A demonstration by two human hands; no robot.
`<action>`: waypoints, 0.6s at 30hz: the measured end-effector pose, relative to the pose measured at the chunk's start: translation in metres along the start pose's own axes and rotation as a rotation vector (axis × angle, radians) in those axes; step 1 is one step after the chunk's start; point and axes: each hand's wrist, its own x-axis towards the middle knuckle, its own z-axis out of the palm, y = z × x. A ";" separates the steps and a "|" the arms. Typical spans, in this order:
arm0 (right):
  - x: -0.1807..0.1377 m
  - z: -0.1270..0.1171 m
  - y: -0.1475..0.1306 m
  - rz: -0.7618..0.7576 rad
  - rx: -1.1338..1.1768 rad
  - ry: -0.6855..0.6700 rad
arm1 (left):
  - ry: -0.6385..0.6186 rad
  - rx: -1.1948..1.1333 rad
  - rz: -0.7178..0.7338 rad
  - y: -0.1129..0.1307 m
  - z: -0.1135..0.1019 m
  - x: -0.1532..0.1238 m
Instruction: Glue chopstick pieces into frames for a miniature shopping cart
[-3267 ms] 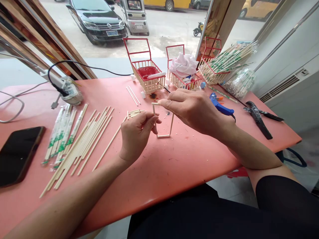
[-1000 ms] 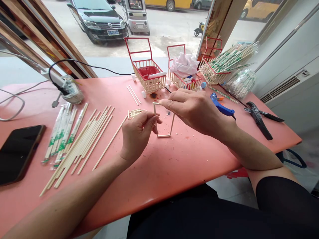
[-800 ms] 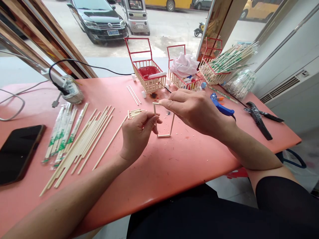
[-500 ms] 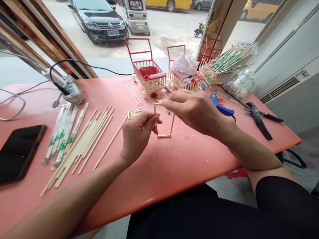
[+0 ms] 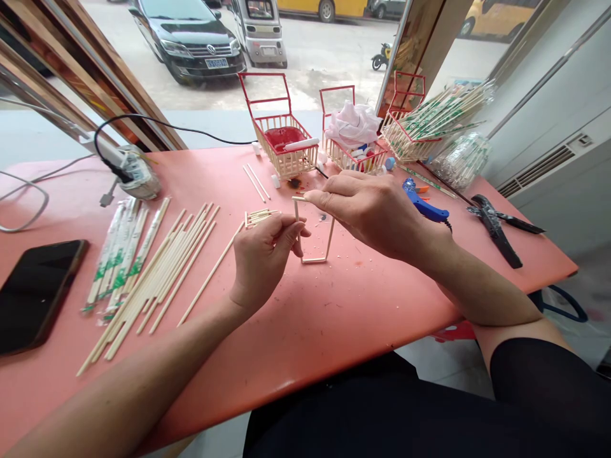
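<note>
Between my hands stands a small four-sided frame of pale wooden sticks [image 5: 314,260], its lower end near the table. My left hand [image 5: 265,257] pinches the frame's left side between thumb and fingers. At the upper end, my right hand [image 5: 377,213] is closed on the short top stick, and its fingers hide the top right corner. Several short cut sticks [image 5: 260,217] lie just behind my left hand. A single long stick [image 5: 210,275] rests beside my left wrist.
Loose chopsticks [image 5: 162,273] and wrapped chopsticks [image 5: 114,261] lie left, near a phone [image 5: 41,292]. Behind stand red-trimmed stick carts [image 5: 286,149], one holding white tissue [image 5: 353,124]. A blue glue gun [image 5: 424,202] and black-handled cutters [image 5: 496,232] lie right. A power strip [image 5: 136,178] sits back left.
</note>
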 end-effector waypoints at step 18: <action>0.000 0.000 0.000 -0.001 -0.001 0.011 | 0.001 -0.006 -0.006 0.001 0.001 0.000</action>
